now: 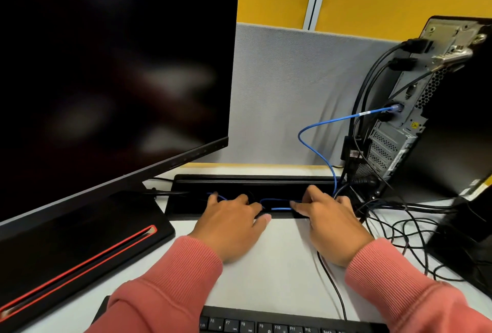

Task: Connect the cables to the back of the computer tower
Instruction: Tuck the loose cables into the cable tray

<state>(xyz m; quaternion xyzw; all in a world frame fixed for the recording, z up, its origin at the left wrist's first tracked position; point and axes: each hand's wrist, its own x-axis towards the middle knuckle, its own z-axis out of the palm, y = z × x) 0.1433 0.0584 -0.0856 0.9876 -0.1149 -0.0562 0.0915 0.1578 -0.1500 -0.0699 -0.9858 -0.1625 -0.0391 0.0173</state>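
A: Item one, computer tower (pixel 415 109). Where are you seeing it?

B: It is standing at your right on the desk (pixel 279 266), rear panel turned toward you. The blue cable (pixel 319 125) is already sitting in a port there, and several black cables (pixel 372 85) are plugged in higher up.

A: Item two, your hands?

B: Your left hand (pixel 231 223) is reaching into the black cable tray (pixel 239 183) at the back of the desk, fingers curling over a loop of the blue cable. Your right hand (pixel 327 220) is pinching the same cable just beside it.

A: Step in hand?

B: You are probably tidying the blue cable's slack into the tray; its tower end looks connected.

A: Next move?

B: You are likely needing to feed the slack down without tugging the plug, then sort the loose black cables (pixel 399 228) lying tangled by the tower's foot. Which of those still need ports, I cannot tell.

A: Other entries?

B: Monitor (pixel 106 66) at left, keyboard (pixel 266 324) nearest you.
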